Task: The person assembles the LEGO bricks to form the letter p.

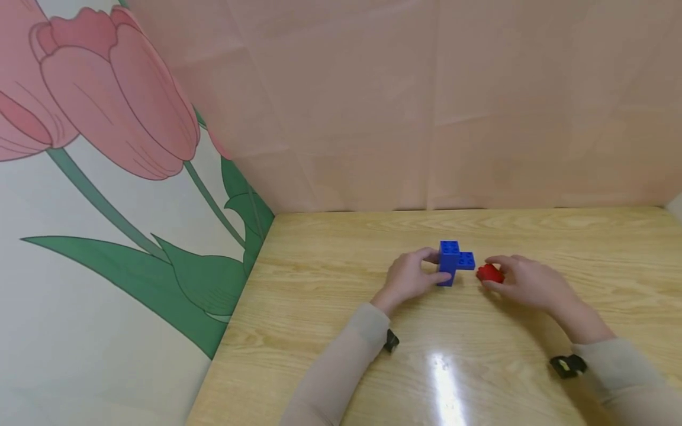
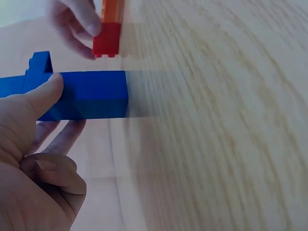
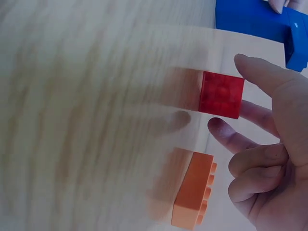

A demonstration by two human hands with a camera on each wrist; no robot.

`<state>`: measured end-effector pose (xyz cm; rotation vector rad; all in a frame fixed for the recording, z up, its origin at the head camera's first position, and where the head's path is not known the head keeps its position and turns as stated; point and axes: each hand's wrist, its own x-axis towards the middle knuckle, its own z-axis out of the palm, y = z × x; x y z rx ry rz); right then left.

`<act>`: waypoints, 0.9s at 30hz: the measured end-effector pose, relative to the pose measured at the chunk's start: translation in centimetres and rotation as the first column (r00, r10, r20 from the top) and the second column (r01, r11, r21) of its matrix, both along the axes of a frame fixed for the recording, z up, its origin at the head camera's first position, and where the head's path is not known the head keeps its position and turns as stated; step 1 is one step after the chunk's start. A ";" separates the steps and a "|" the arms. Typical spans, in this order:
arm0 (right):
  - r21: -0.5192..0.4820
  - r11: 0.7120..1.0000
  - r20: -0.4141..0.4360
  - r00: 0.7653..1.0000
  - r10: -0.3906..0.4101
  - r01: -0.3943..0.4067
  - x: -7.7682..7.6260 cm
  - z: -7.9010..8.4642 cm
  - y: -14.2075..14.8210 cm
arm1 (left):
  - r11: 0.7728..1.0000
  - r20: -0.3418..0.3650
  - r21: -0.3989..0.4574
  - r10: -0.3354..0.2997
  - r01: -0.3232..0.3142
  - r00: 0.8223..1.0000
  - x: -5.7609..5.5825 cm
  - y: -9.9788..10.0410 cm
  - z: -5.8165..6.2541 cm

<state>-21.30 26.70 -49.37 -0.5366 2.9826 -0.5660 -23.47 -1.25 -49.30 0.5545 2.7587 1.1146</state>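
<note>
My left hand (image 1: 409,276) grips a tall blue brick stack (image 1: 447,261), thumb on the near side and fingers on the far side. From the stack's right side juts a smaller blue brick (image 1: 466,261) with studs up. Just to the right, my right hand (image 1: 533,286) holds a red brick (image 1: 490,273) between thumb and finger, low at the tabletop. The red brick's square face (image 3: 221,95) is turned to the right wrist view, its studs toward the left hand. An orange brick (image 3: 194,190) lies beside the right hand, hidden in the head view.
The wood-grain table (image 1: 319,266) meets a pinkish cloth backdrop (image 1: 346,106) at the back. To the left stands a wall panel with printed tulips (image 1: 117,94). A bright light reflection lies on the table in front of the hands.
</note>
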 end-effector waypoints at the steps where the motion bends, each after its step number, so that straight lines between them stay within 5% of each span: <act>1: 0.000 1.000 0.002 1.000 0.004 -0.004 -0.1 -0.1 -0.1 | 1.000 0.001 0.001 0.002 -0.002 1.000 -0.1 0.0 0.1; 13: -0.072 0.997 0.026 0.999 -0.022 0.024 -1.3 -0.6 0.8 | 0.999 -0.004 0.042 0.015 -0.014 1.000 -0.7 0.0 0.3; 27: -0.136 0.990 -0.115 0.992 -0.049 0.033 -1.1 1.8 1.7 | 0.999 -0.012 0.048 0.013 -0.012 1.000 -1.0 0.1 0.2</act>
